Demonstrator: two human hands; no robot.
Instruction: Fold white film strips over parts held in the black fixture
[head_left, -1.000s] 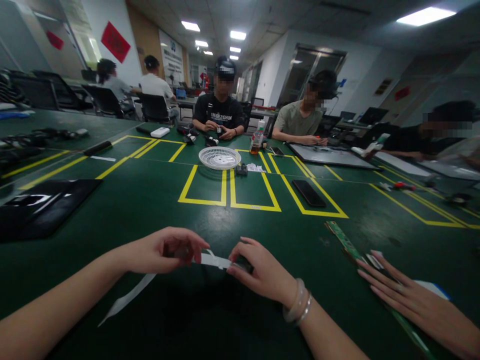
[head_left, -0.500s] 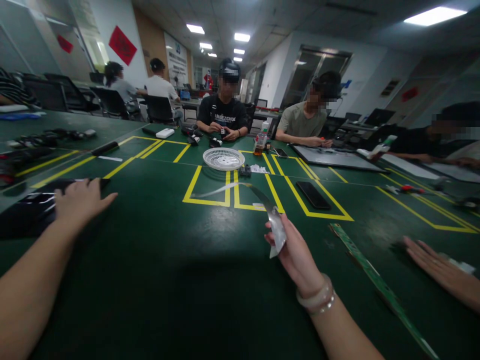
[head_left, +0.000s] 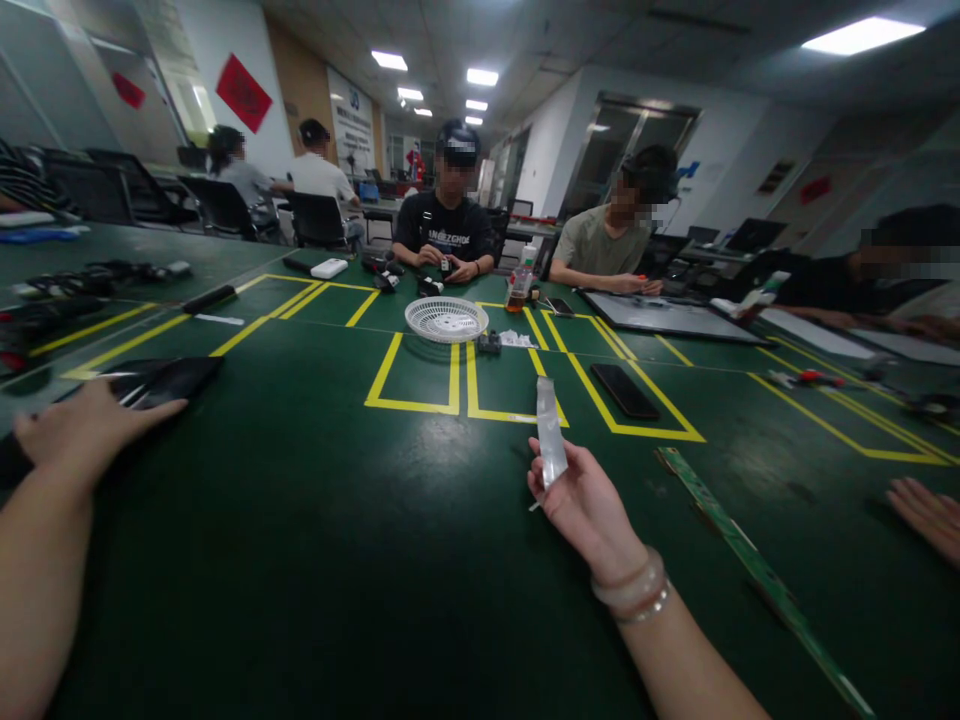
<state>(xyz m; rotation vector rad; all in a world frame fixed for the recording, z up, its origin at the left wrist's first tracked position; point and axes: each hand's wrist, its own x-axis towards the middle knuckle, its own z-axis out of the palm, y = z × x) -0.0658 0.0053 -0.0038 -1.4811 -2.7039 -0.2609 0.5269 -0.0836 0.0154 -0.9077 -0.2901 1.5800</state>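
My right hand (head_left: 592, 510) pinches a silvery, shiny strip (head_left: 551, 435) that stands up from the fingers above the green table (head_left: 405, 560). On the left, my left hand (head_left: 82, 430) lies with thumb spread on a dark glossy flat object (head_left: 169, 380); whether it grips the object's edge is hidden, but the fingers are apart. A long green circuit board strip (head_left: 750, 565) lies to the right of my right hand. Beyond the strip is a black phone (head_left: 625, 390) inside a yellow taped outline.
A white round basket (head_left: 446, 318) sits mid-table, with a bottle (head_left: 519, 285) behind it. Another person's hand (head_left: 926, 515) is at the right edge. Several people sit around the table. A large flat panel (head_left: 675, 315) and dark cables (head_left: 97, 278) lie farther off.
My left hand has moved left and nearer, and the dark object has shifted and turned. The silvery strip no longer stretches far forward. The other person's hand has moved right.
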